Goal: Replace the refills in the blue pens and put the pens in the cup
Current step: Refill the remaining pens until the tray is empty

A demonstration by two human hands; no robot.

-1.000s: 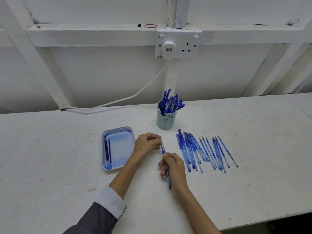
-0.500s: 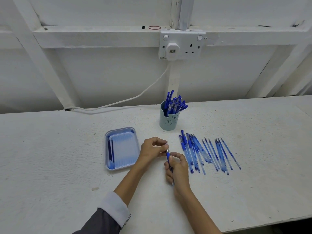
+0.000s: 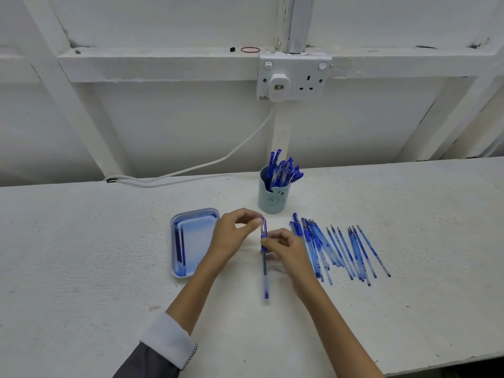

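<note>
Both hands' fingers [image 3: 256,222] pinch one pen [image 3: 264,257]; one cup [image 3: 273,199], one tray [image 3: 174,241].

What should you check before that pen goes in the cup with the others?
1. Pen held by both hands, left hand and right hand: ok.
2. Tip end fully screwed on: cannot tell, blurred.
3. Fresh refill inside: cannot tell.
4. Cup upright: ok.
5. Room left in the cup: cannot tell, it already looks crowded.
6. Path from the hands to the cup free: ok.
</note>
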